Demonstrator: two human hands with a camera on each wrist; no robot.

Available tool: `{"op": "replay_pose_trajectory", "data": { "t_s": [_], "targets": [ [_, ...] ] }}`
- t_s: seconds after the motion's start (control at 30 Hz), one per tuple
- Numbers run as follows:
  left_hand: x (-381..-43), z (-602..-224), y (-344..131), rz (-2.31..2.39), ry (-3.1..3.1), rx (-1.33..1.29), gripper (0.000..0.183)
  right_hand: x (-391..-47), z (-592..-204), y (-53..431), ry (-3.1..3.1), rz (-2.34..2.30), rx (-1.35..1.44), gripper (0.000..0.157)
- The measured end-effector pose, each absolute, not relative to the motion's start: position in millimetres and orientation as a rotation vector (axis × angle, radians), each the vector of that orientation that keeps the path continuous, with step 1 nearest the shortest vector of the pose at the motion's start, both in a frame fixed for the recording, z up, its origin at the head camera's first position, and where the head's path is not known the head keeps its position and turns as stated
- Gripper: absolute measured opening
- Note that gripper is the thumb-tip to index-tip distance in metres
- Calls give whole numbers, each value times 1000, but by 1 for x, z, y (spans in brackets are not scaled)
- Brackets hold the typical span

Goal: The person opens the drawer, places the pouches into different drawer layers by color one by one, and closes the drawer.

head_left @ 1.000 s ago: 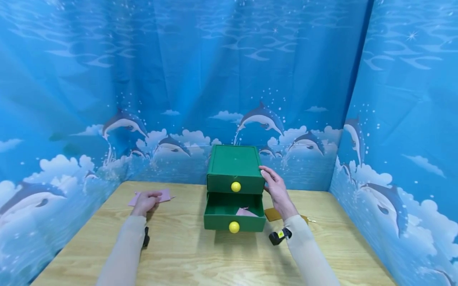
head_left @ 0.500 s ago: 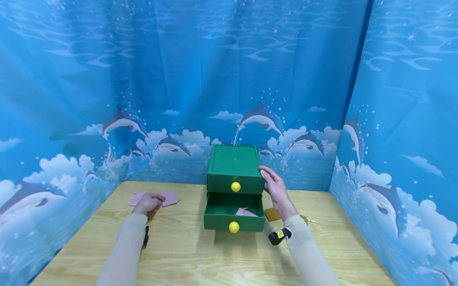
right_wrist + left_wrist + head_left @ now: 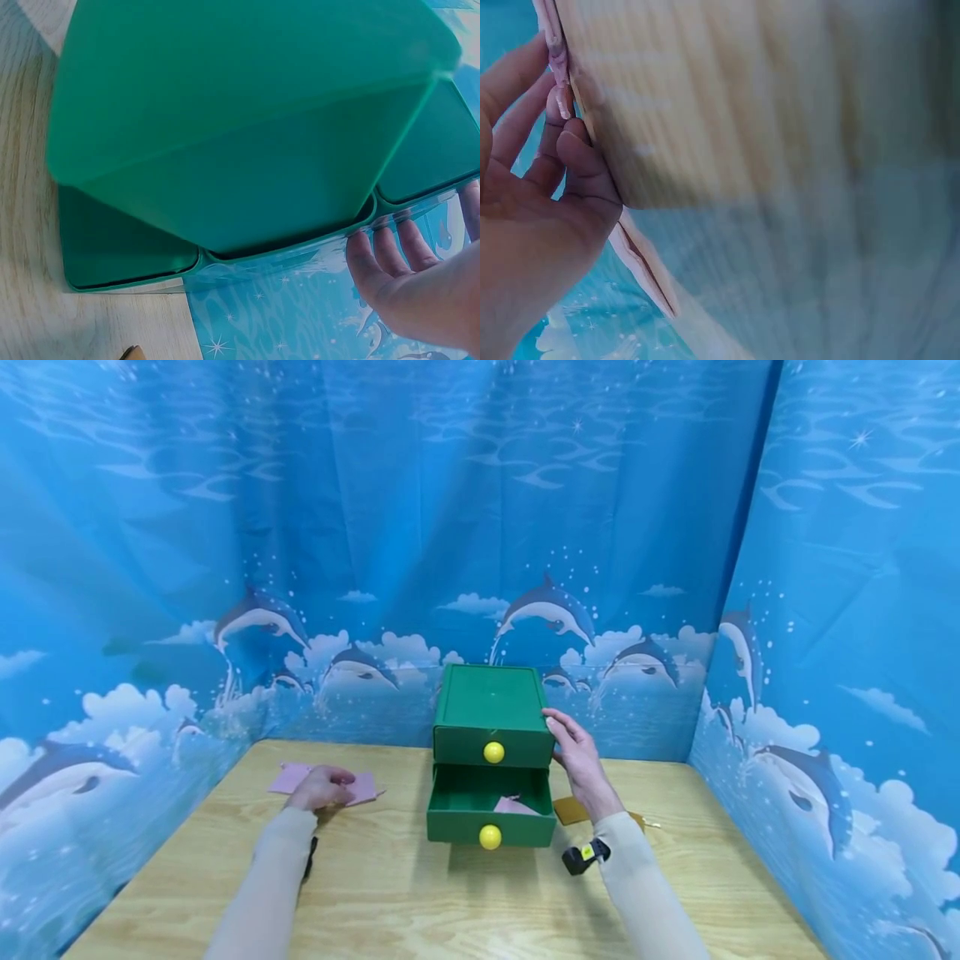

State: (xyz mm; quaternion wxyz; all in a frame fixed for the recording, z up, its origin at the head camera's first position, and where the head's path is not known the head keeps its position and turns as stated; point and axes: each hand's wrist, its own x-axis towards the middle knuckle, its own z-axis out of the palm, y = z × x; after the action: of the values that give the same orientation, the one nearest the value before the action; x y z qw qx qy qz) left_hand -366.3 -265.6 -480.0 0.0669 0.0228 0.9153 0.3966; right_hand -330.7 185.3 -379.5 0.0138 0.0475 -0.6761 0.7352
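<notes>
The pink piece (image 3: 364,788) was found on the table (image 3: 375,893), partly under the nearer left hand (image 3: 321,787), its long axis seemingly set crosswise, its end pointed toward the green drawer unit (image 3: 493,697). It was touched (whether pinched could not be told); the right hand (image 3: 581,762), unclenched, was rested against the unit.

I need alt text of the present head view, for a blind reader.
A person's right hand touches a green cabinet whose lower drawer stands open, with a pink item inside. The left hand is over flat pink pieces on a wooden table, before a dolphin-printed backdrop.
</notes>
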Motion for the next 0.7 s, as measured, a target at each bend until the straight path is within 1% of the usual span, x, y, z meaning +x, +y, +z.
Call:
{"op": "replay_pose_trajectory", "data": {
  "t_s": [0.17,0.27,0.5,0.57,0.7],
  "targets": [
    [-367,-479,-263,1082,2796,97,45,-331,-379,185,-2106,2287,146,45],
    [-366,-479,-262,1096,2771,106,44,-331,-380,185,-2106,2281,141,44],
    [-363,-472,-259,1094,2727,279,40,-332,-379,185,-2092,2281,146,47],
    [-363,-471,-258,1084,2725,292,40,-332,-379,185,-2086,2289,144,47],
    [-364,-473,-255,1070,2739,230,40,-332,-379,185,-2076,2296,142,46]
  ]
}}
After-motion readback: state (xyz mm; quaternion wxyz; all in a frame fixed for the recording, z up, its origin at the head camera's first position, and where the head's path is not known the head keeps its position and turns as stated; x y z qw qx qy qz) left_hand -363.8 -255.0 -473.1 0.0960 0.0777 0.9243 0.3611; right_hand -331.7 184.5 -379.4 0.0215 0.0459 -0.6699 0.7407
